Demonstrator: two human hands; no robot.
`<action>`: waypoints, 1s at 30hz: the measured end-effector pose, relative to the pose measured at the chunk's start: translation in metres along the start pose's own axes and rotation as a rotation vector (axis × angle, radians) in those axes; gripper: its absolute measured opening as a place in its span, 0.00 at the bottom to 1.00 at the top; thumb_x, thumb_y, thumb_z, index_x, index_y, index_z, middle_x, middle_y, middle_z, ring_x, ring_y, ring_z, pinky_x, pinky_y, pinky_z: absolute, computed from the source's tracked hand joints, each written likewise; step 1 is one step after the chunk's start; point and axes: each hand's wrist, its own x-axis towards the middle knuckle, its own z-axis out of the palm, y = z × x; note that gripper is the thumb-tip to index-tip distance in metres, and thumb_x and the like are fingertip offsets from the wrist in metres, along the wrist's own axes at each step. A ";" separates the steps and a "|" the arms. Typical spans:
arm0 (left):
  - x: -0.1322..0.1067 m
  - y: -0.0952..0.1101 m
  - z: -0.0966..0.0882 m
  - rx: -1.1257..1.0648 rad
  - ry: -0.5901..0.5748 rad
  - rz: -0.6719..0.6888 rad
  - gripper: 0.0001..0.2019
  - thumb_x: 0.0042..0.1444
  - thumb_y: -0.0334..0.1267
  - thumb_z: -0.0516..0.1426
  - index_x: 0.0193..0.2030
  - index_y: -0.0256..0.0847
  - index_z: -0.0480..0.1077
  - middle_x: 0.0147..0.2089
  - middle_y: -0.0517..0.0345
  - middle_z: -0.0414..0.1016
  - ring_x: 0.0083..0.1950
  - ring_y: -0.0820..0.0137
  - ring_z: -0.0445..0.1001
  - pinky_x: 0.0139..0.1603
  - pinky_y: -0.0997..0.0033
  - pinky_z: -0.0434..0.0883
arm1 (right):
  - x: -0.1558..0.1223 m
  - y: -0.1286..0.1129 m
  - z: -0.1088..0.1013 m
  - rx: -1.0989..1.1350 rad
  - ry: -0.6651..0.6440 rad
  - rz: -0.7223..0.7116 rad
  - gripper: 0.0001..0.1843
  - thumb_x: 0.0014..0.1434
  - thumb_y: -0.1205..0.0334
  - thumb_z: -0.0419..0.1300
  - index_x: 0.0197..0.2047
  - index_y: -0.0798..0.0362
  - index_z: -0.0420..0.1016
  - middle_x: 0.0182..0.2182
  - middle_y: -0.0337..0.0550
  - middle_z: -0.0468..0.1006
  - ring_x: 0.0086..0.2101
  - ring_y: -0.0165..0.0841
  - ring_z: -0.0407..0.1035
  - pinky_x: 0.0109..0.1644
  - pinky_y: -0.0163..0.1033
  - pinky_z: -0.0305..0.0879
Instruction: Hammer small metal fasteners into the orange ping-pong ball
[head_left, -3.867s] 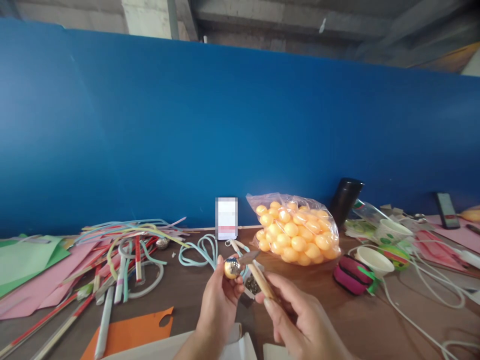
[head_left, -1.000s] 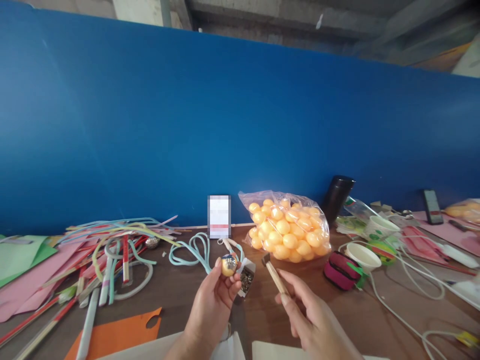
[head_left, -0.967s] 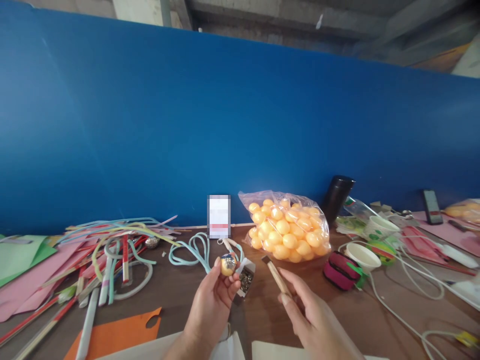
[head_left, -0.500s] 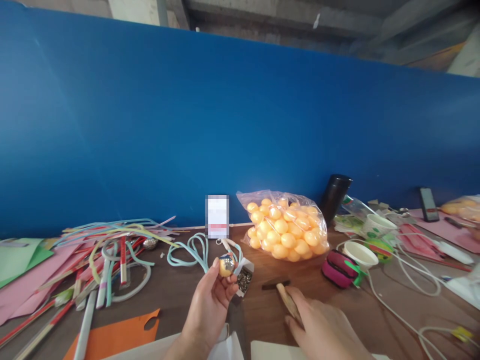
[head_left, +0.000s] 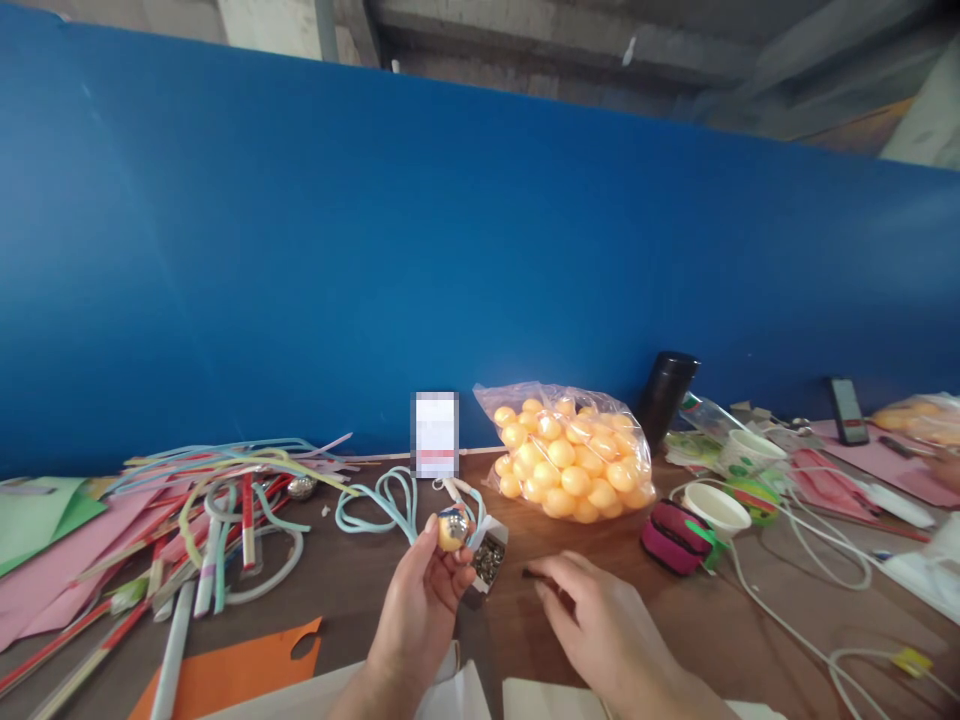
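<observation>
My left hand (head_left: 420, 605) is closed around a small ball (head_left: 453, 530), yellow-orange with shiny silver metal pieces over part of it. Just right of those fingers, a small open box (head_left: 490, 558) holds many tiny metal pieces, perhaps tacks. My right hand (head_left: 600, 620) is low over the table, right of the box, its thumb and forefinger slightly apart. Beneath it lies a small hammer, mostly hidden; only a dark end of its head (head_left: 527, 573) shows by the fingertips. Another silver-studded ball (head_left: 301, 487) rests among the straws and strips at left.
Behind stands a clear bag (head_left: 574, 455) of orange balls beside a black bottle (head_left: 667, 400). At right are a purple pouch (head_left: 676, 537), a paper cup (head_left: 718, 510) and white cables (head_left: 780, 615). Orange paper (head_left: 240, 665) and blue cord (head_left: 382, 505) lie left.
My right hand has slid forward and left from the hammer's wooden handle, now covering most of the hammer. My left hand and the ball have barely moved.
</observation>
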 end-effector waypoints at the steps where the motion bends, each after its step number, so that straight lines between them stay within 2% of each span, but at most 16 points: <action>1: 0.000 0.000 0.000 -0.002 -0.004 -0.004 0.07 0.61 0.34 0.55 0.39 0.33 0.73 0.32 0.53 0.75 0.27 0.74 0.73 0.27 0.76 0.75 | 0.005 -0.006 -0.001 -0.013 -0.001 -0.022 0.15 0.65 0.66 0.50 0.46 0.46 0.76 0.40 0.39 0.81 0.39 0.34 0.77 0.43 0.34 0.69; 4: 0.000 0.001 0.000 -0.006 -0.027 -0.014 0.08 0.61 0.35 0.55 0.42 0.32 0.73 0.33 0.51 0.76 0.28 0.74 0.73 0.27 0.75 0.75 | 0.027 -0.020 -0.005 -0.053 -0.031 -0.087 0.15 0.65 0.65 0.50 0.41 0.46 0.78 0.38 0.40 0.81 0.39 0.35 0.77 0.41 0.34 0.66; 7: 0.000 0.002 0.001 -0.018 -0.041 -0.020 0.09 0.60 0.35 0.56 0.41 0.32 0.73 0.34 0.51 0.76 0.28 0.74 0.73 0.27 0.75 0.75 | 0.049 -0.030 -0.005 -0.116 -0.100 -0.119 0.12 0.59 0.67 0.56 0.30 0.51 0.80 0.31 0.45 0.82 0.34 0.39 0.78 0.34 0.37 0.64; 9: 0.001 0.002 0.001 -0.026 -0.038 -0.015 0.08 0.60 0.35 0.56 0.40 0.31 0.73 0.32 0.52 0.76 0.27 0.74 0.73 0.26 0.75 0.75 | 0.060 -0.036 -0.003 -0.143 -0.146 -0.132 0.10 0.56 0.69 0.58 0.28 0.53 0.80 0.27 0.46 0.82 0.30 0.40 0.77 0.31 0.37 0.63; 14: 0.003 0.000 0.000 -0.021 -0.035 -0.012 0.09 0.61 0.36 0.56 0.38 0.31 0.74 0.31 0.51 0.76 0.27 0.74 0.72 0.26 0.76 0.74 | 0.067 -0.045 0.006 -0.140 -0.179 -0.148 0.08 0.60 0.66 0.57 0.38 0.53 0.78 0.32 0.43 0.83 0.32 0.38 0.77 0.32 0.38 0.64; 19: 0.003 -0.002 -0.001 -0.006 -0.022 -0.020 0.09 0.60 0.37 0.56 0.38 0.31 0.74 0.31 0.51 0.75 0.27 0.74 0.72 0.25 0.76 0.74 | 0.064 -0.038 0.018 -0.122 -0.143 -0.156 0.09 0.57 0.66 0.57 0.39 0.48 0.78 0.37 0.45 0.84 0.37 0.43 0.79 0.31 0.37 0.58; 24: 0.002 -0.002 0.000 -0.008 -0.030 -0.016 0.08 0.59 0.37 0.57 0.38 0.32 0.73 0.31 0.52 0.75 0.27 0.74 0.72 0.25 0.76 0.74 | 0.066 -0.034 0.027 -0.100 -0.115 -0.154 0.11 0.56 0.68 0.55 0.39 0.47 0.76 0.35 0.44 0.84 0.35 0.43 0.79 0.30 0.38 0.56; 30: 0.001 -0.001 0.001 -0.001 -0.022 -0.013 0.09 0.59 0.37 0.57 0.38 0.32 0.74 0.32 0.51 0.75 0.27 0.73 0.72 0.25 0.75 0.74 | 0.066 -0.031 0.035 -0.059 -0.114 -0.132 0.09 0.59 0.67 0.56 0.41 0.51 0.76 0.34 0.43 0.81 0.32 0.39 0.76 0.32 0.39 0.62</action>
